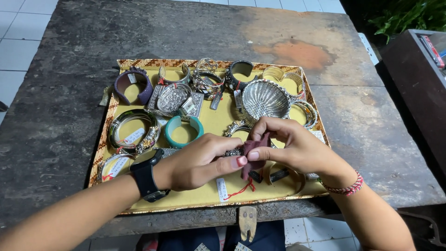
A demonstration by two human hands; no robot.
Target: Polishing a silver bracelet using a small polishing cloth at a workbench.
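My left hand [200, 162] and my right hand [290, 146] meet over the near part of a yellow-lined tray [211, 193]. Between their fingertips they pinch a small dark maroon cloth [253, 155] wrapped around a piece of jewellery. A white tag on a red string [232, 190] hangs under them. A black watch [145, 179] sits on my left wrist and a red woven band [346, 188] on my right. What the cloth covers is mostly hidden.
The tray lies on a worn dark wooden table [69, 116] and holds several bangles: a purple one [133, 87], a turquoise one [184, 131], silver ones [134, 130], and a shell-shaped silver dish [265, 100]. A dark cabinet [413, 88] stands at the right.
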